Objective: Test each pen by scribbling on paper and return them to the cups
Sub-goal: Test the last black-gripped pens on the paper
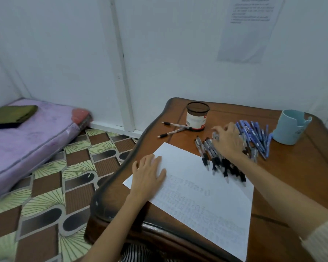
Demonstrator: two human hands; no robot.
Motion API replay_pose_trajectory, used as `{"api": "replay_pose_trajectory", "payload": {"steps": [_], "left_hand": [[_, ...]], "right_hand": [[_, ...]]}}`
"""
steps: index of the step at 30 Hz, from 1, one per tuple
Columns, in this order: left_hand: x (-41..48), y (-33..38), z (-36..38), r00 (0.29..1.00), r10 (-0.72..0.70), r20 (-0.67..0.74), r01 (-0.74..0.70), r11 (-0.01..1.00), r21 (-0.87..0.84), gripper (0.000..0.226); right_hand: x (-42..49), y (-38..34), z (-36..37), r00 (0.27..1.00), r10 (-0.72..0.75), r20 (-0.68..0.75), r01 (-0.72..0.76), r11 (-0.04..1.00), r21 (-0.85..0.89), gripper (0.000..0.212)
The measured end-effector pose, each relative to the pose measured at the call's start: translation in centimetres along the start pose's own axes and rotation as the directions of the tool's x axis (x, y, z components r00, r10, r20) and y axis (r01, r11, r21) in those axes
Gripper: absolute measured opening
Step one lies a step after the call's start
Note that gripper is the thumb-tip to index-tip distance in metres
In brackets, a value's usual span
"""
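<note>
One worktop [292,176] is carrying one scribbled paper [206,195]. Left grip [148,174] is lying flat on the paper, fingers apart. Right grip [228,140] is curling over black pens [222,165]; clamped or not, cannot tell. Two cups are standing: mesh cup [197,118], blue cup [290,127]. Blue pens [257,137] are lying beside the blue cup, both piles too blurred to count. Two pens [170,133] are lying by the mesh cup.

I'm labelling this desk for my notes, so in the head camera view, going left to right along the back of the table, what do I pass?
Two loose pens → dark mesh cup → right hand → pile of blue pens → light blue cup.
</note>
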State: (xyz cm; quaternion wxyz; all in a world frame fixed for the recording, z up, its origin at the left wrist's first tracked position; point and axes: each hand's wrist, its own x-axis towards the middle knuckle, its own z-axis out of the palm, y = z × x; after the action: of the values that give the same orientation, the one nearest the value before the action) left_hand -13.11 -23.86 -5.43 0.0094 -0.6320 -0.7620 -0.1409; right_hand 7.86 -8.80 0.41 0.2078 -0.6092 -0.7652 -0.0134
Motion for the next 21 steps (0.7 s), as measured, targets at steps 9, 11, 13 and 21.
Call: {"api": "replay_pose_trajectory", "payload": {"steps": [9, 11, 13, 21], "left_hand": [[0.1, -0.1, 0.8, 1.000, -0.008, -0.018, 0.008, 1.000, -0.024, 0.072], [-0.1, -0.1, 0.8, 1.000, 0.003, -0.019, -0.004, 0.999, -0.033, 0.083], [0.0, -0.1, 1.0, 0.999, 0.010, -0.041, -0.011, 0.999, -0.040, 0.082], [0.0, -0.4, 1.0, 0.994, 0.021, -0.109, -0.035, 0.991, -0.130, 0.053]], "right_hand": [[4.7, -7.6, 5.1, 0.884, -0.461, 0.080, 0.461, 0.887, 0.026, 0.057], [5.3, -9.0, 6.4, 0.833, -0.534, 0.144, 0.543, 0.839, -0.036, 0.061], [5.7, -9.9, 7.2, 0.784, -0.589, 0.197, 0.613, 0.784, -0.094, 0.054], [4.9, -9.9, 6.9, 0.787, -0.609, -0.100, 0.617, 0.781, 0.096, 0.021]]}}
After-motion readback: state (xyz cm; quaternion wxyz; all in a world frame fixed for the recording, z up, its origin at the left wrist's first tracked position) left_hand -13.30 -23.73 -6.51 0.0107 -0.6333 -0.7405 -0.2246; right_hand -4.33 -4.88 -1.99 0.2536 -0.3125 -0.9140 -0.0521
